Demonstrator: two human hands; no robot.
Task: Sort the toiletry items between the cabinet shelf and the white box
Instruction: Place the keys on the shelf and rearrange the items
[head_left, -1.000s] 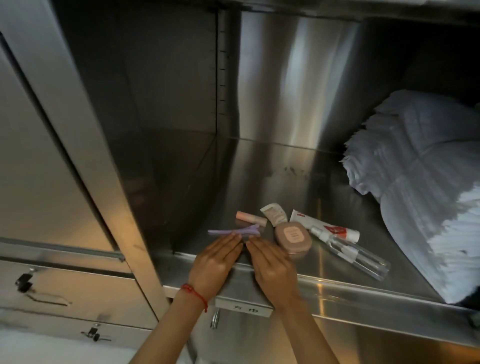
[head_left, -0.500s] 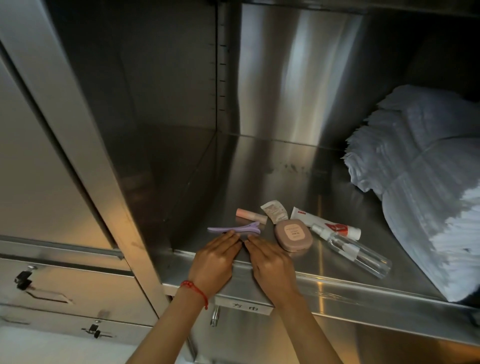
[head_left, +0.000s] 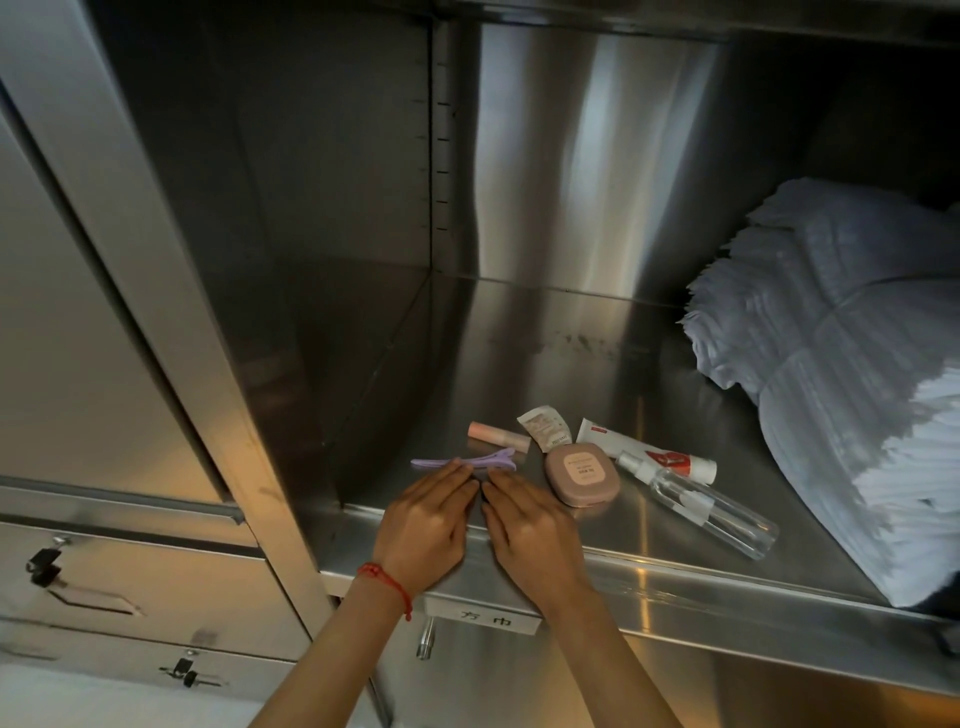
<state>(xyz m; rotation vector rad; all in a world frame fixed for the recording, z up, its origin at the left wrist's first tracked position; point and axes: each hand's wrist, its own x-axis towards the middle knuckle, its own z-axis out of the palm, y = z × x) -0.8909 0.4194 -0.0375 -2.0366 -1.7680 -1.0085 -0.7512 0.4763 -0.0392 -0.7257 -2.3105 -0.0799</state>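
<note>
**Hair clip lies crosswise just beyond both sets of fingertips**

Head view. Hair clip (head_left: 464, 462), lilac, lies on the cabinet shelf (head_left: 639, 525) near its front lip, with its long axis running left to right across the line of reach. Both hands rest flat on the shelf edge, fingers straight and holding nothing. The left hand (head_left: 423, 525) touches or nearly touches the clip's left half; the right hand (head_left: 530, 530) points at its right end, and whether it makes contact cannot be told. The left hand is judged marginally nearer. To the right lie a pink tube (head_left: 497, 436), a sachet (head_left: 544, 428), a pink compact (head_left: 582, 475), a toothpaste tube (head_left: 647, 456) and a clear spray bottle (head_left: 698, 504). Folded white cloths (head_left: 852, 395) fill the far right. No white box is visible.

Compared with the frame one second earlier, hands and items keep the same arrangement; only the camera sits slightly differently.
</note>
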